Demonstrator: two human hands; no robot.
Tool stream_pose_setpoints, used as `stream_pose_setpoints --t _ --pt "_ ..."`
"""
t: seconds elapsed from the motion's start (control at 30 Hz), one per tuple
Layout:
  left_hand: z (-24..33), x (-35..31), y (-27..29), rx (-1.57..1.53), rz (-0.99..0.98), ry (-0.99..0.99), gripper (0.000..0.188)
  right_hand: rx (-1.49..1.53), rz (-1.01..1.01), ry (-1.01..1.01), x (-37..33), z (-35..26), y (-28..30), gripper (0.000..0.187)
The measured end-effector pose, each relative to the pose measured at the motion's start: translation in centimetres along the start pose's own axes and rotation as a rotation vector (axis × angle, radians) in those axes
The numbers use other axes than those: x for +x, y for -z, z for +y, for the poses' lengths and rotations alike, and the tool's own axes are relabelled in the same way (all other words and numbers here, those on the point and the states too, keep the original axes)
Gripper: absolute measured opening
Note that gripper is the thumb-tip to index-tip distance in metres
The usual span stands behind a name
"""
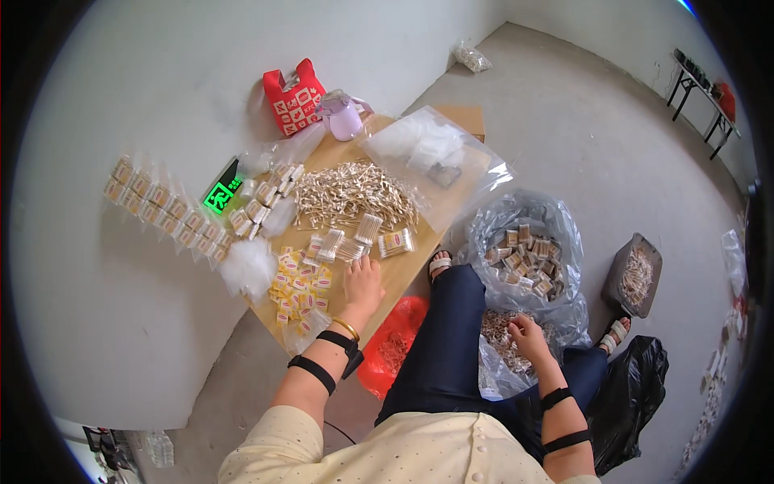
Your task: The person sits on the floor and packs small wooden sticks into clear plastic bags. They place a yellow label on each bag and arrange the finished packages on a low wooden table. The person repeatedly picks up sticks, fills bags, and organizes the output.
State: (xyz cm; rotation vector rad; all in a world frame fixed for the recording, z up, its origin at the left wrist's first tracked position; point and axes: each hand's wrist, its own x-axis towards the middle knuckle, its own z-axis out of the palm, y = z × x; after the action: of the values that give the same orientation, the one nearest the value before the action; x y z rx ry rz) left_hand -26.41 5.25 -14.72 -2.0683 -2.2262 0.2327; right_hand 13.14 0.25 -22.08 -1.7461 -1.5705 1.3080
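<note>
The person sits on the floor with a brown board [403,278] in front of them. The left hand [363,284] lies flat on the board. Its fingers are close together and point to 12 o'clock. They hold nothing. Just past the fingertips, at 11 o'clock, lie small bundles of swabs [348,242]. Farther up at 12 o'clock is a big loose heap of swabs [355,194]. At 9 o'clock from this hand is a pile of little yellow and red packets [298,294].

The right hand [528,331] is down at 4 o'clock in the picture, beside the knee. It reaches into a clear bag [492,375] and rests on a heap of small brown bits [498,331]. The fingers curl down into the heap. I cannot tell if they pinch any.

At 12 o'clock from the right hand, a second clear bag [556,222] holds many filled packs [528,258]. At 2 o'clock sits a grey tray [619,278] with more sticks.

I think this is the grab-some-more step: the right hand gathers bits while the left hand waits on the board. The next move calls for a firm pinch on a small bunch. It also needs a careful lift over the leg to the board, at 10 o'clock from the right hand, so that nothing drops.
</note>
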Motion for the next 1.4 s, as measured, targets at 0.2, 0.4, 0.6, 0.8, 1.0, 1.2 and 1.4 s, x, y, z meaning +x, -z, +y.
stream_pose_setpoints --t 0.2,0.4,0.6,0.8,1.0,1.2,1.4 --pt "-1.1 -0.1 -1.1 -0.069 0.081 -0.04 0.049 -0.017 0.047 0.074 0.0 -1.4 1.3 0.021" --pt "-1.0 -1.7 0.4 -0.171 0.134 0.178 0.056 0.06 0.032 0.094 0.9 -1.8 0.8 0.022" --pt "-3.6 -1.4 -2.2 -0.191 0.046 0.157 0.06 0.128 -0.005 0.035 1.2 -2.3 1.7 0.021" --pt "-0.3 -2.0 4.2 -1.132 -0.054 0.077 0.038 0.261 0.03 0.103 0.9 -5.2 2.8 0.019" --pt "6.4 -4.3 12.8 -2.02 -0.326 -0.053 0.031 0.529 -0.139 0.325 -2.6 -17.8 2.9 0.021" --pt "10.4 -5.3 15.4 -2.052 -0.274 -0.139 0.039 0.516 -0.117 0.359 -4.3 -19.6 4.4 0.01" --pt "11.9 -6.7 19.2 -1.217 0.273 -0.414 0.027 0.649 -0.041 0.42 -5.7 -19.5 5.3 0.006"
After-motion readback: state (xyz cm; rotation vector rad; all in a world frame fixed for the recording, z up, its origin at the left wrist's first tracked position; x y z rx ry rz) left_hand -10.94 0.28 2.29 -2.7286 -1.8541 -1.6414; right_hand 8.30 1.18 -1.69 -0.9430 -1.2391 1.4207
